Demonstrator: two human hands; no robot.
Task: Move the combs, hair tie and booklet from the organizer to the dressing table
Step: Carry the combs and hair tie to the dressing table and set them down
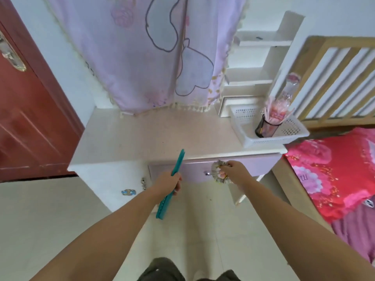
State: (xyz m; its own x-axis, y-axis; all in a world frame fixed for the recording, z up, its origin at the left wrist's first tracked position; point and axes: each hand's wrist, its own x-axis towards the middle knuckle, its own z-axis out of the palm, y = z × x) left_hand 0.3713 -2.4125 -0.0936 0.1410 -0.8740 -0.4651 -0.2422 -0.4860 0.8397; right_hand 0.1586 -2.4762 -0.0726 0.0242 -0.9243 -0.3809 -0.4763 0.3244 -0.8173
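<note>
My left hand (169, 182) grips a teal comb (178, 162) around its middle; the comb stands tilted, its top end just over the front edge of the dressing table (142, 138). My right hand (233, 172) holds a pale frilly hair tie (216, 166) in front of the lilac drawer. The white perforated organizer basket (263, 141) sits at the table's right end, with a dark cup of pink sticks (267, 126) in it. No booklet shows.
A lilac cloth (142, 57) hangs over the mirror behind the table. White shelves (255, 57) rise at the back right. A bed with a pink cover (334, 175) lies right, a red door (30, 118) left. A small blue object (128, 192) lies on the floor.
</note>
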